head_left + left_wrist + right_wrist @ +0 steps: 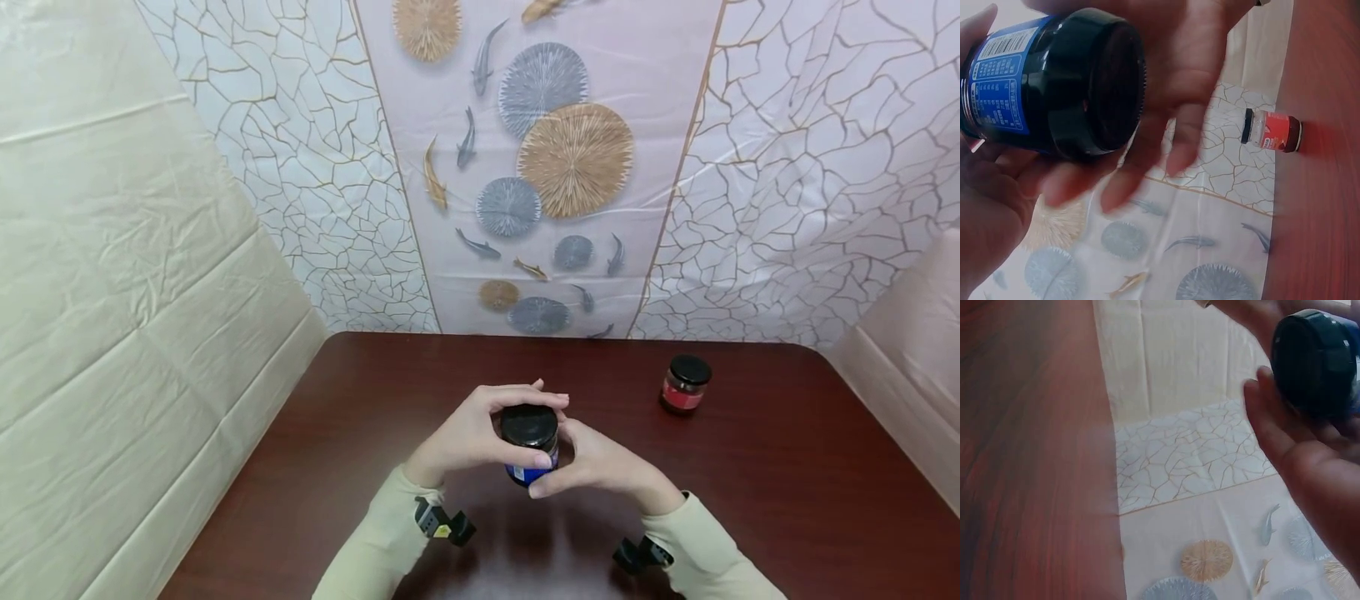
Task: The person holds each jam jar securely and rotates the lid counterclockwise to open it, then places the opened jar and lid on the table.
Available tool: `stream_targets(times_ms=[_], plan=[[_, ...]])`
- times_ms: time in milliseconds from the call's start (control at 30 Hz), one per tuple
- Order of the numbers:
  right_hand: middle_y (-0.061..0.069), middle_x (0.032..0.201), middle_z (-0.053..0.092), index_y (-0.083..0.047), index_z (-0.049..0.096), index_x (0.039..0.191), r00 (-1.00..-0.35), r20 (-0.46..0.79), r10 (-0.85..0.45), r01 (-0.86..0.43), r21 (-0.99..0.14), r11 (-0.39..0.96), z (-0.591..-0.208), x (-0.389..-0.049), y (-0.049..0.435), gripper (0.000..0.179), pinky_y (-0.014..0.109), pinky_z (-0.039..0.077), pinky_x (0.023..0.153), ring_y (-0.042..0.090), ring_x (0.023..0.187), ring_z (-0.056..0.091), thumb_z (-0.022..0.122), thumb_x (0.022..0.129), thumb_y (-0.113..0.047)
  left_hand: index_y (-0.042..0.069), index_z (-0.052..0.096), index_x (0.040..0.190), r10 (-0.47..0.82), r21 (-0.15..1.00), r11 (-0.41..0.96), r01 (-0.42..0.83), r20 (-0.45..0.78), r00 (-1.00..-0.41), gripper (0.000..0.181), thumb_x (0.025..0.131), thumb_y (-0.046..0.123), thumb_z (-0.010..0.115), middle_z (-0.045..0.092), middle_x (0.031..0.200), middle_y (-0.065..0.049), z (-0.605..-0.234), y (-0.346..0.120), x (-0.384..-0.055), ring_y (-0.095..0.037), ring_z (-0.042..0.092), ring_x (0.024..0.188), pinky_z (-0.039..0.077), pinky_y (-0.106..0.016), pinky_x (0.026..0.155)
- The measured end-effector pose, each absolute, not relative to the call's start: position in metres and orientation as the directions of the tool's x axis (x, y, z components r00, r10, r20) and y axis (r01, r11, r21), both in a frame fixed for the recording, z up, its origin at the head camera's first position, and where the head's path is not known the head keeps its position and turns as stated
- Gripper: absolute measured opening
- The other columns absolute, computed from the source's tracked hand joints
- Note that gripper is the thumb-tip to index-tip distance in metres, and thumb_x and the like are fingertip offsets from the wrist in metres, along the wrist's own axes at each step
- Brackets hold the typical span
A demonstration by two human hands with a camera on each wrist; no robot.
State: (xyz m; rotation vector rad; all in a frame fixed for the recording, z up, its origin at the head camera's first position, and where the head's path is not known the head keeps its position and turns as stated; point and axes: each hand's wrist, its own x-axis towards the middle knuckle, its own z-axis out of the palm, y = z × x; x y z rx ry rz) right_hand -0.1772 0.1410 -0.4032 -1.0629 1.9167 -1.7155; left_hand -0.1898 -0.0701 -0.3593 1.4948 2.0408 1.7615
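Observation:
In the head view, a dark jar (pixel 529 427) with a black lid and a blue label stays upright above the table between both hands. My left hand (pixel 468 429) grips it around its upper part, thumb across the front and fingers behind the lid. Lower down, my right hand (pixel 603 462) holds the jar from the right, its thumb at the front near the base. The left wrist view shows the blue label (pixel 1000 78) with a barcode and small print. Seen from the right wrist, the jar's dark base (pixel 1310 362) faces the camera.
A smaller jar (pixel 685 385) with a black lid and red label stands at the table's back right. The dark red wooden table (pixel 360 400) meets a patterned curtain (pixel 525 250) at its far edge. Plain cloth (pixel 112 333) hangs along the left side.

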Motion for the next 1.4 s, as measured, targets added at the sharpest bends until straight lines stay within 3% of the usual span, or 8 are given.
stream_targets(times_ms=[167, 333, 567, 733, 900, 1133, 1400], plan=[[0.021, 0.130, 0.061, 0.004, 0.048, 0.143, -0.676, 0.259, -0.690, -0.305, -0.950, -0.057, -0.404, -0.179, 0.140, 0.063, 0.037, 0.056, 0.093, 0.022, 0.114, 0.063, 0.077, 0.088, -0.010, -0.006, 0.063, 0.131, 0.624, 0.775, -0.180, 0.606, 0.566, -0.539, 0.060, 0.075, -0.011, 0.083, 0.071, 0.114, -0.020, -0.358, -0.071, -0.193, -0.024, 0.067, 0.113, 0.025, -0.042, 0.121], [0.024, 0.128, 0.061, 0.004, 0.050, 0.142, -0.737, 0.312, -0.600, -0.333, -0.940, -0.080, -0.397, -0.177, 0.142, 0.064, 0.037, 0.058, 0.088, 0.024, 0.108, 0.066, 0.079, 0.086, -0.006, -0.003, 0.061, 0.134, 0.575, 0.764, -0.214, 0.609, 0.602, -0.554, 0.057, 0.081, -0.004, 0.081, 0.069, 0.122, -0.018, -0.361, -0.073, -0.196, -0.030, 0.063, 0.120, 0.022, -0.044, 0.122], [0.015, 0.129, 0.064, -0.007, 0.056, 0.142, -0.812, 0.326, -0.485, -0.381, -0.924, 0.016, -0.389, -0.174, 0.142, 0.064, 0.035, 0.059, 0.085, 0.025, 0.105, 0.067, 0.081, 0.084, -0.008, 0.001, 0.060, 0.134, 0.494, 0.821, -0.247, 0.515, 0.564, -0.662, 0.053, 0.089, 0.019, 0.080, 0.065, 0.128, -0.018, -0.371, -0.070, -0.198, -0.032, 0.058, 0.126, 0.044, -0.037, 0.109], [0.010, 0.131, 0.065, -0.010, 0.059, 0.141, -0.834, 0.364, -0.414, -0.419, -0.907, 0.046, -0.389, -0.173, 0.138, 0.064, 0.033, 0.058, 0.088, 0.023, 0.108, 0.066, 0.084, 0.082, -0.007, -0.002, 0.060, 0.129, 0.412, 0.830, -0.278, 0.484, 0.558, -0.720, 0.051, 0.089, 0.022, 0.079, 0.065, 0.126, -0.024, -0.379, -0.065, -0.199, -0.032, 0.053, 0.132, 0.042, -0.036, 0.111], [0.005, 0.129, 0.066, -0.016, 0.061, 0.140, -0.859, 0.437, -0.267, -0.499, -0.831, 0.246, -0.388, -0.170, 0.135, 0.069, 0.026, 0.058, 0.080, 0.019, 0.101, 0.066, 0.090, 0.077, -0.020, -0.001, 0.060, 0.128, 0.352, 0.848, -0.324, 0.420, 0.520, -0.778, 0.050, 0.089, 0.023, 0.078, 0.064, 0.131, -0.018, -0.384, -0.055, -0.204, -0.034, 0.054, 0.130, 0.047, -0.037, 0.107], [0.005, 0.127, 0.066, -0.014, 0.061, 0.139, -0.765, 0.621, -0.167, -0.608, -0.614, 0.504, -0.393, -0.172, 0.130, 0.072, 0.035, 0.059, 0.082, 0.019, 0.106, 0.066, 0.092, 0.074, -0.024, 0.001, 0.063, 0.125, 0.225, 0.867, -0.355, 0.349, 0.441, -0.869, 0.046, 0.087, 0.021, 0.080, 0.063, 0.129, -0.021, -0.382, -0.040, -0.205, -0.030, 0.058, 0.123, 0.051, -0.037, 0.101], [0.017, 0.130, 0.064, -0.002, 0.058, 0.139, -0.598, 0.789, -0.142, -0.673, -0.398, 0.624, -0.402, -0.175, 0.125, 0.081, 0.052, 0.055, 0.088, 0.033, 0.113, 0.063, 0.094, 0.067, -0.010, -0.002, 0.063, 0.123, 0.114, 0.882, -0.353, 0.313, 0.372, -0.921, 0.042, 0.087, 0.013, 0.078, 0.070, 0.122, -0.010, -0.380, -0.028, -0.204, -0.032, 0.059, 0.122, 0.050, -0.034, 0.101]])
